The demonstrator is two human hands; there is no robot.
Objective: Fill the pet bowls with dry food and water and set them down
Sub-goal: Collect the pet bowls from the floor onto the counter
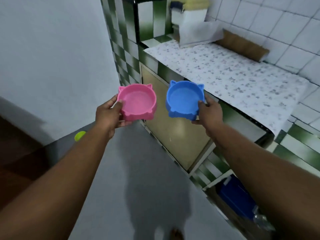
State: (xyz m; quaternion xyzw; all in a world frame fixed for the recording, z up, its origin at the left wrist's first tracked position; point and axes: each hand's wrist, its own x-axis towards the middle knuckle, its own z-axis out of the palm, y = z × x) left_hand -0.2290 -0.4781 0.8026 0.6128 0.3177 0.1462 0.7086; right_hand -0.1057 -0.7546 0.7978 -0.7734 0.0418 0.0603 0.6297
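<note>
A pink cat-eared bowl (138,102) is held in the air in front of me, gripped at its left rim by my left hand (110,114). A blue cat-eared bowl (184,98) hangs to its right, with my right hand (210,111) holding its right rim, thumb over the edge. Both bowls are level and look empty inside. They are a short gap apart, above the grey floor and just left of the counter's front edge.
A tiled counter (233,78) covered with a patterned sheet runs along the right, with a white bag (195,30) and a brown roll (242,46) at its back. Cupboard doors (174,129) sit below it. A blue container (237,196) stands in a low niche. A lime-green object (80,135) lies on the floor at left.
</note>
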